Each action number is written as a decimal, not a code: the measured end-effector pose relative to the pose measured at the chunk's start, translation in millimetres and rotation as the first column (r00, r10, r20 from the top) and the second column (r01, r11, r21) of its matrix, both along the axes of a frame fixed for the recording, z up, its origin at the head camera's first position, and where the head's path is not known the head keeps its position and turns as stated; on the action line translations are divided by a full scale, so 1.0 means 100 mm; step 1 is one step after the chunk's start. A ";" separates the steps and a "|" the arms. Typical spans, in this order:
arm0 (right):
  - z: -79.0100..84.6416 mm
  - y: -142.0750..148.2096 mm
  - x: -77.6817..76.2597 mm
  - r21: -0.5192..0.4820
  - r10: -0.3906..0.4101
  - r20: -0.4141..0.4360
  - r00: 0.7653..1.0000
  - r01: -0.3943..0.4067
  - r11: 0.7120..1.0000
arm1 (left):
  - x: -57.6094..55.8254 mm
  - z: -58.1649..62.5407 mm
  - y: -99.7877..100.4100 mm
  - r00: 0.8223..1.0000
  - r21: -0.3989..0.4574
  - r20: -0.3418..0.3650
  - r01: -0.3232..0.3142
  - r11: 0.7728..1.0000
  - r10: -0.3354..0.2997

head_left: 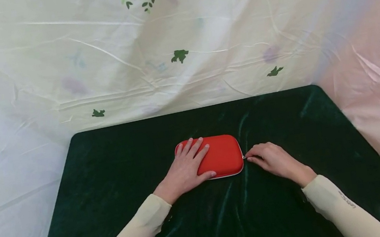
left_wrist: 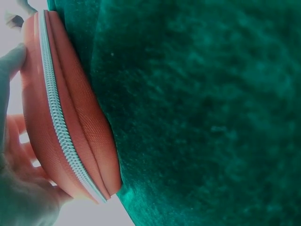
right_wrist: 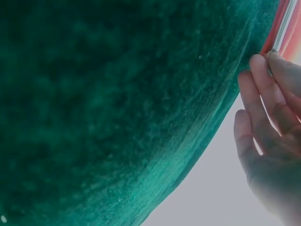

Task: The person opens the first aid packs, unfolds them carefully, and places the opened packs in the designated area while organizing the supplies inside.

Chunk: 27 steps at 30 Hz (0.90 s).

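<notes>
A red zippered case [head_left: 224, 156] with rounded corners lies flat on the dark green cloth. My left hand [head_left: 186, 171] rests on its left half, fingers spread over the top and thumb along the near edge. At the case's right side, my right hand [head_left: 276, 159] pinches the small metal zipper pull [head_left: 244, 157] between thumb and forefinger. In the left wrist view the silvery zipper teeth [left_wrist: 60, 125] run closed along the side of the case. The right wrist view shows the fingertips [right_wrist: 257, 61] right at the zipper's end, the other fingers loosely extended.
Dark green velvety cloth [head_left: 118, 170] covers the table, with creases near the case. Pale fabric with green leaf and bird-like prints [head_left: 115, 64] hangs behind the table and down both sides. Cream sleeves [head_left: 343, 206] cover both forearms.
</notes>
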State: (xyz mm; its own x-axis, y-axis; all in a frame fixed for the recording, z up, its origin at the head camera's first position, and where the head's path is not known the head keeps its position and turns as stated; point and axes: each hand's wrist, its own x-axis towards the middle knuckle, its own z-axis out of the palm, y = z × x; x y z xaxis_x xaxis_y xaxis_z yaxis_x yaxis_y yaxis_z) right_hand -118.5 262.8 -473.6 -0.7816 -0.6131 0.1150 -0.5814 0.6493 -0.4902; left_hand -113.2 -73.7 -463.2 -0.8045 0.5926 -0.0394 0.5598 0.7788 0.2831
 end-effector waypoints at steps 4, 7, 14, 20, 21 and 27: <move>0.01 0.00 0.04 0.013 0.005 0.018 1.000 -0.005 1.000 | 0.00 0.00 0.00 1.000 0.004 -0.004 0.001 1.000 -0.001; 0.01 0.00 0.06 0.016 0.008 0.035 0.999 -0.008 1.000 | 0.00 0.00 0.00 1.000 0.005 0.001 -0.003 1.000 0.003; 0.02 0.01 0.12 0.007 0.025 0.046 0.999 -0.025 1.000 | 0.01 0.00 0.00 1.000 0.011 0.009 0.000 1.000 -0.001; 0.03 0.01 0.17 0.000 0.039 0.059 0.998 -0.039 0.999 | 0.01 -0.01 0.00 1.000 0.012 0.013 0.006 1.000 -0.006; 0.03 0.01 0.18 -0.002 0.042 0.061 0.997 -0.042 0.999 | 0.01 0.00 -0.01 1.000 0.013 0.015 0.006 1.000 -0.006; 0.02 0.00 0.23 -0.022 0.052 0.057 0.997 -0.051 0.998 | 0.01 -0.01 -0.01 1.000 0.015 0.016 0.005 1.000 -0.005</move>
